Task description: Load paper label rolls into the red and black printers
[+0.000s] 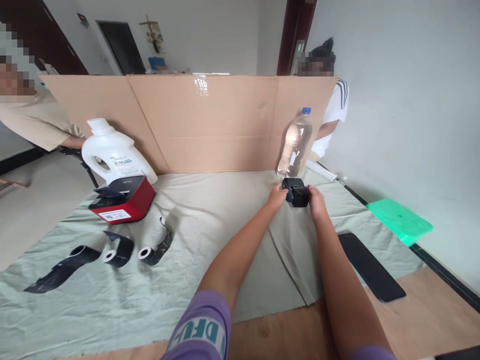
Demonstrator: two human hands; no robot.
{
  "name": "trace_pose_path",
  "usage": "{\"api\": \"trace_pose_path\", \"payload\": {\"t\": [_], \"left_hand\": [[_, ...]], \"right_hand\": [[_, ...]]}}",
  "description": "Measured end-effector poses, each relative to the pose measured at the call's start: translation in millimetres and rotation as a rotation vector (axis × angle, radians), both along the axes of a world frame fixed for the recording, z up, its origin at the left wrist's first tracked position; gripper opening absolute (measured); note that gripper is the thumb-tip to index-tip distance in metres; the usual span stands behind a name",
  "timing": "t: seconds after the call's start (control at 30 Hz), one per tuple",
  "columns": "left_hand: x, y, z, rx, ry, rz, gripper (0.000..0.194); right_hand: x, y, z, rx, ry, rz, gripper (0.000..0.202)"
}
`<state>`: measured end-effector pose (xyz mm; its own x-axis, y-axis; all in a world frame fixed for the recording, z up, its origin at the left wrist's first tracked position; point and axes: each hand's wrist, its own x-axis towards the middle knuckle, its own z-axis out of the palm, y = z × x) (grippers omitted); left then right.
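Note:
A small black boxy device (295,192) with a dark flap or cover at its front is at the far right of the cloth. My left hand (277,195) grips its left side, the thumb near the top edge. On the opposite side, my right hand (315,198) has its fingers pressed against the device. The fingers' far parts are hidden behind it. Directly behind stands a clear plastic bottle (296,145) with a blue cap. Far to the left of both hands lie three black paper rolls (83,256), partly unwound, with pale cores showing on two.
A red and black label printer (127,202) and a white jug (116,155) stand at left. Cardboard panels (221,120) border the back. At right are a black flat pad (369,265), a green sheet (400,220) and a white tube (322,171). Two people sit beyond the panels.

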<state>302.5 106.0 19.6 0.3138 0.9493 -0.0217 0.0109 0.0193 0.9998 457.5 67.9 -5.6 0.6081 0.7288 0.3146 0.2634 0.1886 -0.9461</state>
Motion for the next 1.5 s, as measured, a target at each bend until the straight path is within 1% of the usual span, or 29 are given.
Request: {"api": "trace_pose_path", "payload": {"t": [0.07,0.13,0.17,0.23,0.27,0.33,0.37,0.43,0.5,0.57,0.67,0.73,0.8,0.87,1.0,1.13,1.2,1.3,1.43,1.5], "left_hand": [[20,5,-5.9,-0.010,0.039,-0.020,0.061],[30,6,-11.9,-0.008,0.068,-0.026,0.073],[32,5,-14.0,-0.004,0.080,-0.026,0.079],[29,3,-15.0,-0.001,0.096,-0.029,0.086],[24,2,-13.5,0.000,0.101,-0.030,0.088],[7,-1,-6.9,-0.001,0.103,-0.013,0.087],[-6,-3,-2.5,-0.002,0.097,0.005,0.085],[-39,-9,6.7,-0.001,0.063,0.051,0.076],[-81,-18,13.3,0.014,0.012,0.101,0.065],[-127,-33,15.5,0.035,-0.016,0.153,0.060],[-193,-62,11.0,0.049,0.010,0.230,0.060],[-227,-82,5.2,0.055,0.053,0.258,0.063],[-251,-97,-1.4,0.064,0.104,0.265,0.066],[-266,-106,-8.0,0.087,0.149,0.258,0.070],[-278,-111,-20.1,0.143,0.196,0.235,0.073],[-282,-110,-26.7,0.154,0.239,0.220,0.072],[-284,-109,-27.0,0.181,0.256,0.216,0.068],[-286,-108,-25.7,0.211,0.295,0.236,0.064],[-289,-108,-23.6,0.262,0.411,0.296,0.057],[-291,-109,-22.4,0.275,0.490,0.299,0.054]], "right_hand": [[0,1,-16.0,-0.067,-0.003,-0.021,0.047],[-4,1,-26.0,-0.126,-0.013,-0.051,0.051],[-7,1,-28.1,-0.138,-0.021,-0.056,0.053],[-15,-2,-26.0,-0.131,-0.022,-0.047,0.056],[-20,-4,-21.7,-0.123,-0.020,-0.036,0.057],[-34,-9,-7.5,-0.117,-0.028,-0.001,0.059],[-44,-12,1.7,-0.118,-0.044,0.025,0.059],[-72,-19,21.1,-0.126,-0.110,0.099,0.059],[-106,-26,37.5,-0.157,-0.194,0.192,0.057],[-145,-35,47.0,-0.190,-0.257,0.303,0.054],[-202,-50,48.4,-0.191,-0.283,0.440,0.049],[-234,-62,45.0,-0.178,-0.284,0.493,0.046],[-259,-75,41.7,-0.180,-0.282,0.513,0.044],[-276,-86,40.0,-0.190,-0.277,0.509,0.041],[-290,-98,37.0,-0.181,-0.269,0.477,0.042],[-289,-100,23.1,-0.183,-0.308,0.460,0.045],[-286,-98,13.1,-0.177,-0.330,0.423,0.047],[-280,-93,1.3,-0.169,-0.339,0.376,0.056],[-273,-86,-6.4,-0.201,-0.292,0.367,0.061],[-271,-82,-9.4,-0.218,-0.334,0.357,0.060]]}}
